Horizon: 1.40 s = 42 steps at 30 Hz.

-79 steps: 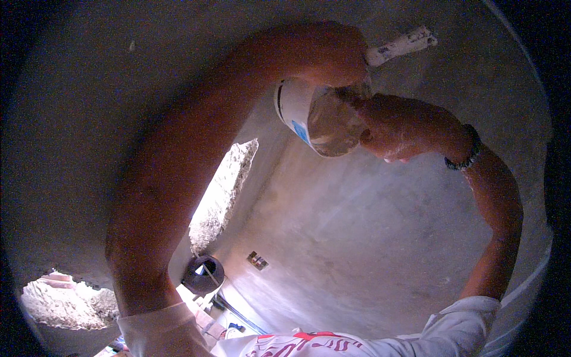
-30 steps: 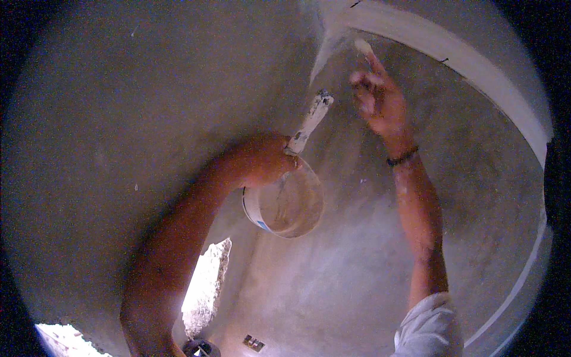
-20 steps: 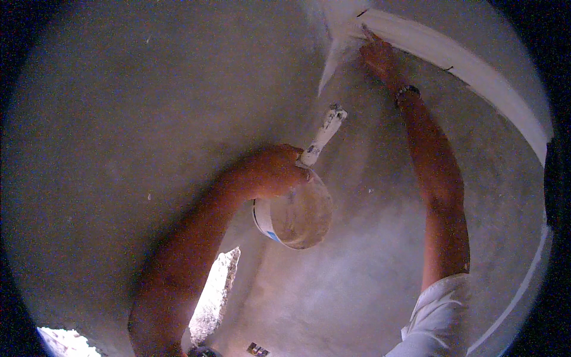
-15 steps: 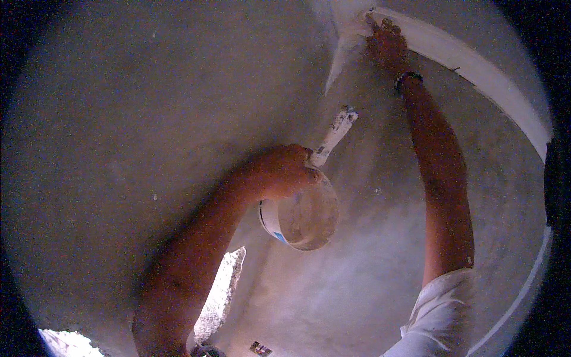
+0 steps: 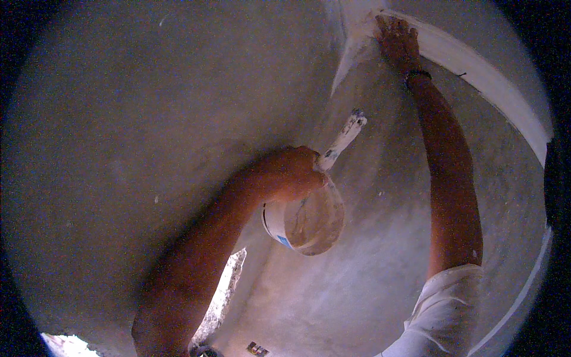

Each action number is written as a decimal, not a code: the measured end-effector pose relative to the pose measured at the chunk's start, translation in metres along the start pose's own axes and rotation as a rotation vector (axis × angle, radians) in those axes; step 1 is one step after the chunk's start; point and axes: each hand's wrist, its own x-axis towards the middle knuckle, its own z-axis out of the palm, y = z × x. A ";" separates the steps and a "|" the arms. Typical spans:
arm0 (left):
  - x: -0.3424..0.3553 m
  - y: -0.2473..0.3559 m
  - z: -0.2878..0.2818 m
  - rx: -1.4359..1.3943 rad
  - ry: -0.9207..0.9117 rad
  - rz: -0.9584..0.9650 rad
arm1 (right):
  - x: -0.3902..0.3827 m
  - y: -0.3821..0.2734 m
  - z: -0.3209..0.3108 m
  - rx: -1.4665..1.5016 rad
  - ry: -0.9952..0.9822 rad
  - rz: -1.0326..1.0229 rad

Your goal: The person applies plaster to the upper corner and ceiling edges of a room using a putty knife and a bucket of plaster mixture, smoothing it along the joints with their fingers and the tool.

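Observation:
My left hand (image 5: 297,172) is closed on the rim of a small white plastic bucket (image 5: 314,223), which tilts so that its smeared inside shows. The same hand grips a flat tool whose white-smeared handle (image 5: 345,140) points up and right; its other end is hidden, so I cannot tell its kind. High up, my right hand (image 5: 399,44), with a dark bracelet (image 5: 417,76) at the wrist, rests its outstretched fingers on the left end of a white cornice strip (image 5: 470,68), beside the whitened corner (image 5: 360,27). No tool shows in it.
Bare grey plastered walls (image 5: 119,131) meet at the corner. A bright opening (image 5: 223,297) with a rough edge lies below my left forearm, and another bright patch (image 5: 68,345) at lower left. An open electrical box (image 5: 257,348) sits low on the wall. A small nail-like piece (image 5: 461,74) sticks out by the cornice.
The right hand's fingers, partly curled before, now lie flatter and more spread on the cornice end. The whole view has shifted slightly, and the left hand keeps its hold on bucket and tool.

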 end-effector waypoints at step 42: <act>-0.002 0.002 0.001 0.077 -0.071 -0.044 | 0.008 -0.009 -0.005 0.000 0.072 0.146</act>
